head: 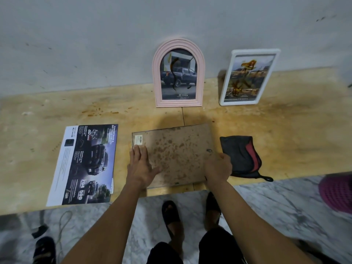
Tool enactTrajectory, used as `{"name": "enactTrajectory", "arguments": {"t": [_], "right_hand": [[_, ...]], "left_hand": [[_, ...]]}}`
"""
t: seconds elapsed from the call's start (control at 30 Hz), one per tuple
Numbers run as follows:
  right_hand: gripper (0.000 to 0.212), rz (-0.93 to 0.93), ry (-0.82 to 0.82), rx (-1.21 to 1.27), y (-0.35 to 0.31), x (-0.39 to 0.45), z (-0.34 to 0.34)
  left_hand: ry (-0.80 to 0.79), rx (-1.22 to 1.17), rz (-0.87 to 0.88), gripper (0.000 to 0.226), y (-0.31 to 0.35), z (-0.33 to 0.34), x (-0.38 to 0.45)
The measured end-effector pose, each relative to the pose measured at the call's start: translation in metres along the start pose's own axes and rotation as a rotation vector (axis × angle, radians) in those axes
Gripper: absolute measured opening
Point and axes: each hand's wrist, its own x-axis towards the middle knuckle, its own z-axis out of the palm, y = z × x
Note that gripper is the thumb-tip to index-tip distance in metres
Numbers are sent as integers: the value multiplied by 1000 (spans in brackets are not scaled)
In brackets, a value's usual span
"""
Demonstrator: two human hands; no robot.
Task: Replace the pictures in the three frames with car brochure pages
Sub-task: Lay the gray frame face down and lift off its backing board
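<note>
A brown stained frame (175, 151) lies face down on the wooden table, its backing board up with a small white label at its far left corner. My left hand (141, 164) rests flat on the board's left side. My right hand (219, 167) grips the frame's right edge near the front corner. A car brochure page (83, 164) lies flat to the left. A pink arched frame (178, 73) with a pickup truck picture leans on the wall. A white rectangular frame (248, 77) with a picture leans to its right.
A black and red cloth pouch (242, 156) lies right of the brown frame. The wooden table (285, 130) ends just in front of my hands. A purple basket (338, 193) sits at the far right. My sandalled feet (171, 216) stand on the marble floor, with a rope (64, 221) to the left.
</note>
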Motion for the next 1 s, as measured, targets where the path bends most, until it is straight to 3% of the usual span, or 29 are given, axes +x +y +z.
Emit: {"name": "enactTrajectory", "arguments": {"t": [0.1,0.2,0.37,0.47,0.67,1.0], "right_hand": [[39,101,75,183,-3,1,-3],[39,93,53,217,-3,3,-5],[28,-108,-138,-93,-1,22,-15],[41,-222,-199,-265,-4,33,-22],[40,-236,-263,-436,-11,40,-27],[34,-168,-358,-477,-20,55,-41]], "left_hand": [[-2,0,1,110,0,1,-1],[-9,-8,-10,111,0,1,-1],[-22,-51,-25,115,1,-1,-2],[-23,-83,-29,117,0,-2,-3],[-10,-118,-50,125,0,-3,-5],[20,-149,-57,128,-2,-3,-7]]}}
